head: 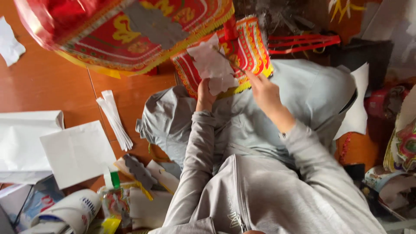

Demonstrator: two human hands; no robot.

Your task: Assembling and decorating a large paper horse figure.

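Left hand (204, 93) pinches a white scalloped paper cutout (213, 65) against a small red-and-gold paper piece (247, 47) held over the lap; right hand (264, 93) grips that piece's lower edge. The cutout looks only partly pressed on, judging by its loose edges. Outward: a larger decorated panel (125, 30) above, white strips (113, 119) and sheets (78, 151) on the wooden floor (43, 82).

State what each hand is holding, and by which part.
Both hands hold the red and yellow paper piece: the left hand at its lower edge by the white cut-out, the right hand at its lower right edge.
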